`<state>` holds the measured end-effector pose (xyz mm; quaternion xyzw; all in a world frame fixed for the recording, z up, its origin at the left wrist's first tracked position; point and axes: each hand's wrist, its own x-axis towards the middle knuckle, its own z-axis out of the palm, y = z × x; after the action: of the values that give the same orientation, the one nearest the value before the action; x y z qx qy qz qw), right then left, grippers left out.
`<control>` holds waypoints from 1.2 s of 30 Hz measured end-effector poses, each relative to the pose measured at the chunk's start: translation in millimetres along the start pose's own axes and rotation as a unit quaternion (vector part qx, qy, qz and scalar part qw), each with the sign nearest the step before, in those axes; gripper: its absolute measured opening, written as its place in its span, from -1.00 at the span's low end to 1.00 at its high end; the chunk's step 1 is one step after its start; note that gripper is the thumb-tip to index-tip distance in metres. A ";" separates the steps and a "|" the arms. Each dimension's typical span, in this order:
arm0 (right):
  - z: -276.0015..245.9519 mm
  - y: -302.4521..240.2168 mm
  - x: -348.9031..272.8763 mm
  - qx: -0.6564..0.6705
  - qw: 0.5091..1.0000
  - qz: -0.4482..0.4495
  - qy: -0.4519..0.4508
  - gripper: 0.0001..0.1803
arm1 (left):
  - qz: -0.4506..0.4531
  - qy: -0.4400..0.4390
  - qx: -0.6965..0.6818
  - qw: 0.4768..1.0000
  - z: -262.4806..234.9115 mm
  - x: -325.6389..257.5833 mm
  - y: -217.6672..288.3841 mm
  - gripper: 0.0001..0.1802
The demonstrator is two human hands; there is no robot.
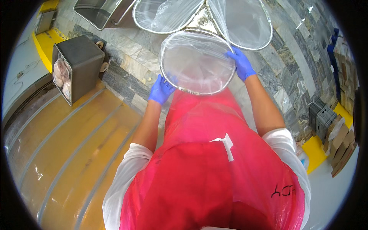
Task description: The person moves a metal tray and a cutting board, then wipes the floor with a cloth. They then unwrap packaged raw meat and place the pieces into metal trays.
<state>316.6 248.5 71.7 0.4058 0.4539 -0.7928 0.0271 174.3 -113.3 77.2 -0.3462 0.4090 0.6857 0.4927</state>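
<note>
A clear plastic bag [199, 63] is draped across the nearest round metal hoop [195, 92] of a stand, in front of my red apron. My right hand [240, 64], in a blue glove, grips the bag at the hoop's right edge. At the lower left edge is my left hand [161, 89], gloved in blue too, its fingers apart against the rim; part of it shows through the film. Behind, a triangular metal centre plate [203, 22] joins this hoop to two others, a left hoop [161, 32] and a right hoop [248, 49], both lined with clear plastic.
To the left stands a wheeled grey metal bin [80, 57] with pale pink wrapped pieces [61, 74] at its opening. Another metal bin [101, 15] is at the top left. Ribbed yellowish sheeting [76, 153] spreads lower left. Grey crates [324, 117] and flattened cardboard [342, 147] lie right.
</note>
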 end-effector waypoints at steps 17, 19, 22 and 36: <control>46.1 124.7 -101.6 0.294 0.938 0.173 -0.066 -0.59 | 0.346 -0.171 0.461 0.799 -53.1 71.2 -6.6 -0.62; 55.6 107.2 -104.1 0.370 0.917 0.146 -0.030 -0.61 | -0.021 -0.339 -0.066 0.938 -12.1 54.5 -3.1 -0.60; 36.9 112.5 -104.6 0.367 0.915 0.159 0.047 -0.60 | -0.004 -0.238 0.027 0.971 29.1 51.4 -4.5 -0.56; 38.0 96.0 -122.3 -0.311 0.903 -0.111 0.276 -0.60 | 0.101 -0.149 0.187 0.966 24.6 -4.4 6.0 -0.61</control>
<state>414.5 124.3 96.2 0.5260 0.7089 -0.4657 -0.0627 167.9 -93.9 92.9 -0.0983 0.4845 0.6874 0.5320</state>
